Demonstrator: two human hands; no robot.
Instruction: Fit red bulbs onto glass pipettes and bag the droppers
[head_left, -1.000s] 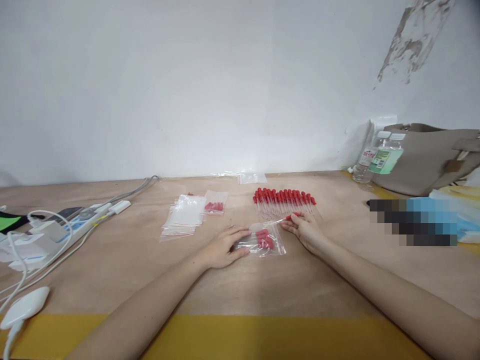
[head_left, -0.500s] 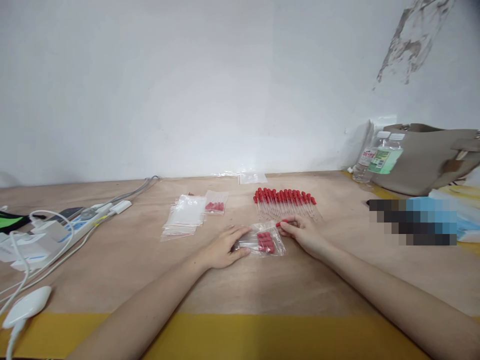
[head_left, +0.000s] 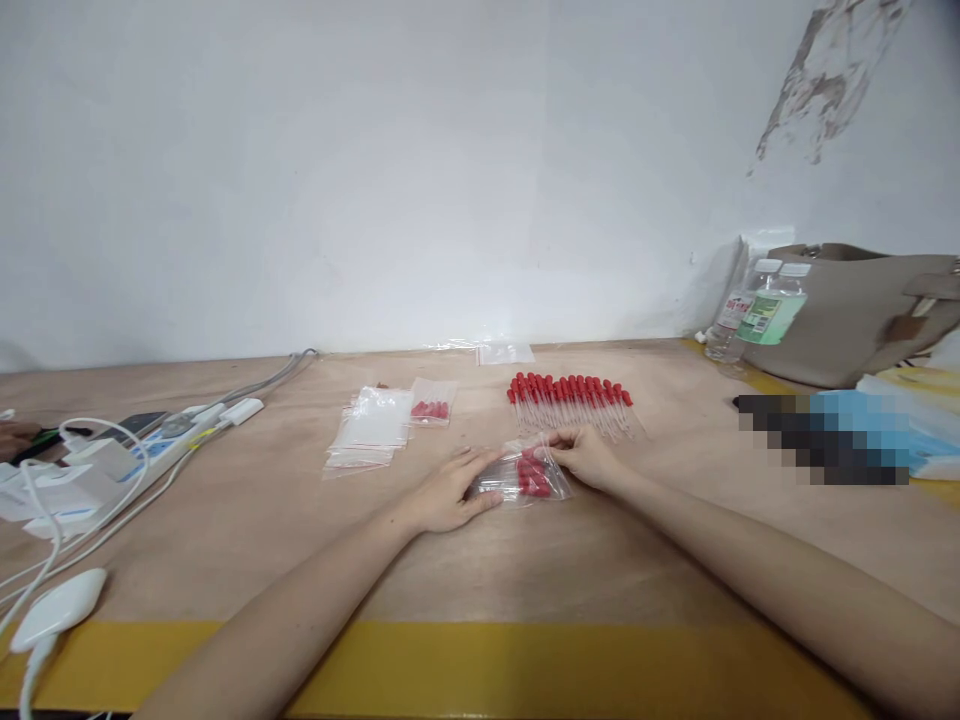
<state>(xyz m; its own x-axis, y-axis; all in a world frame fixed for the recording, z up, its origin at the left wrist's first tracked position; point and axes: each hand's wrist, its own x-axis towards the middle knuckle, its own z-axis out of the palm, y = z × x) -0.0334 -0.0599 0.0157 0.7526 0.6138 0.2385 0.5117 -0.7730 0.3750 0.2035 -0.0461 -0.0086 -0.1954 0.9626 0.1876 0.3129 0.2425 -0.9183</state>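
Observation:
A small clear zip bag (head_left: 525, 478) with several red-capped droppers inside lies on the wooden table (head_left: 600, 560). My left hand (head_left: 450, 492) rests flat on the bag's left end, fingers stretched out, pressing it down. My right hand (head_left: 585, 455) is at the bag's right, open end, fingers pinched together; what they pinch is hidden against the bag. Just beyond lies a row of loose red-capped droppers (head_left: 570, 400).
A stack of clear zip bags (head_left: 367, 430) and one filled bag (head_left: 431, 405) lie to the left. Power strip and white cables (head_left: 150, 450) sit far left, a white device (head_left: 56, 610) near the front edge. Bottles (head_left: 757, 310), a beige bag (head_left: 862, 310) and blue cloth stand right.
My right hand carried a red-capped dropper from the row's near edge leftward to the bag's mouth. The left hand stayed on the bag.

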